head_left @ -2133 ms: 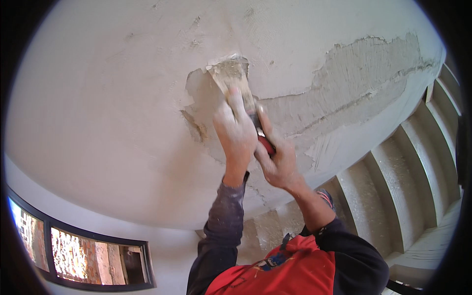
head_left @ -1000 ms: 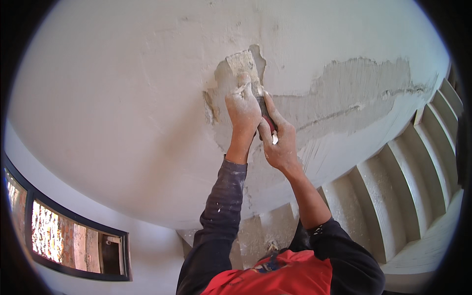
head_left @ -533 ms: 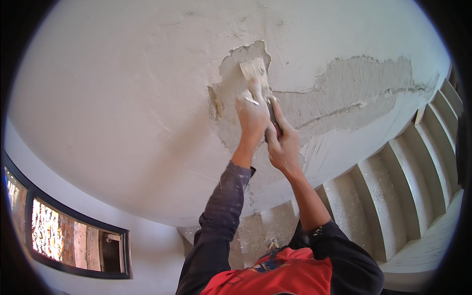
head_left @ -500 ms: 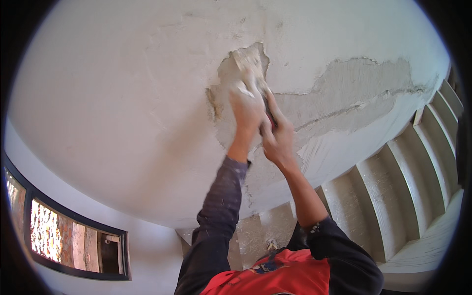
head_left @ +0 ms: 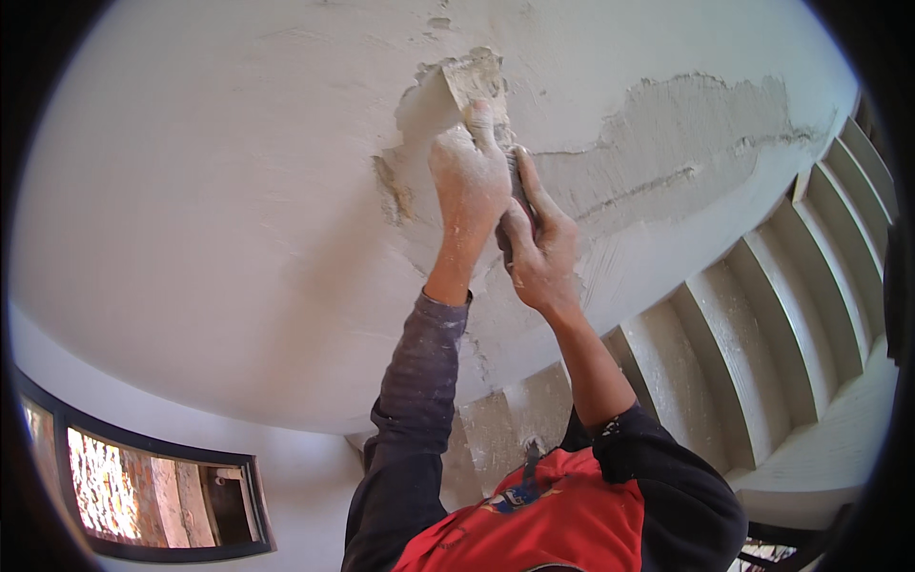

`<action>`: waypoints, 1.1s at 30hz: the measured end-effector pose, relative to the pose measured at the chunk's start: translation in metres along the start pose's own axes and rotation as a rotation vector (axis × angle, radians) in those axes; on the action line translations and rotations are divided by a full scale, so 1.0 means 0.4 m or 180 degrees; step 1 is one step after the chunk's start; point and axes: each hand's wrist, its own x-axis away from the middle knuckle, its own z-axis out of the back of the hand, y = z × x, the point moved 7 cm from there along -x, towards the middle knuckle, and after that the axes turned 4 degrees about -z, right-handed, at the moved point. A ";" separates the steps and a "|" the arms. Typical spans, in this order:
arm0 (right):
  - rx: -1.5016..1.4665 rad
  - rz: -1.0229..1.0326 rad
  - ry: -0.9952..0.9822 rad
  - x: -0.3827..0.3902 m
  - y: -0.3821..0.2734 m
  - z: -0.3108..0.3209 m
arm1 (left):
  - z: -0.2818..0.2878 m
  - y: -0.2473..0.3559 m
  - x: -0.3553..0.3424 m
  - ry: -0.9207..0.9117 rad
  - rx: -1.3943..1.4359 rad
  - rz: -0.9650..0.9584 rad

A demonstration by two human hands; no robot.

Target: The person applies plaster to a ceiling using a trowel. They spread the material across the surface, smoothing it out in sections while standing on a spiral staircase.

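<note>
A putty knife (head_left: 471,84), its blade smeared with plaster, lies against the pale wall (head_left: 238,181) in front of me. Its blade covers part of a rough grey patch (head_left: 416,116) where the surface coat is gone. My right hand (head_left: 547,255) is wrapped round the dark handle, index finger stretched along it. Higher up, my left hand (head_left: 469,176) is closed at the blade's base, thumb pressed on the blade. Both hands are dusted white. Left fingers are mostly hidden behind the hand.
A larger stripped patch (head_left: 701,124) with a long crack spreads to the right. Dust-spotted stair steps (head_left: 734,319) run down the right side and below the wall. At lower left is a dark-framed window (head_left: 157,486).
My view has shifted a little, so the wall appears higher. Both hands, blurred before, show more sharply now and still hold the putty knife against the same patch.
</note>
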 end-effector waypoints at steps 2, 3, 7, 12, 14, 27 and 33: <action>-0.0017 0.0249 0.0054 -0.007 0.010 -0.007 | 0.006 0.003 -0.004 -0.0112 -0.0057 0.0188; -0.0113 0.0060 0.0015 0.003 0.024 0.002 | 0.003 0.005 0.011 0.0058 0.0002 0.0008; -0.0195 -0.0155 -0.0013 0.014 0.040 0.008 | -0.003 -0.004 0.023 0.0190 -0.0009 0.0011; -0.0371 0.0003 0.0088 0.023 0.042 0.001 | -0.007 -0.011 0.035 0.0155 0.0090 0.0048; -0.0393 0.0015 0.0045 0.024 0.050 0.003 | -0.005 -0.007 0.040 0.0300 0.0101 -0.0113; -0.0568 -0.0020 0.0089 -0.008 0.081 -0.012 | -0.011 -0.009 0.011 0.0239 -0.0229 -0.0169; -0.0424 0.0542 0.0318 -0.012 0.099 -0.010 | -0.019 -0.016 0.018 0.0190 -0.0440 -0.0286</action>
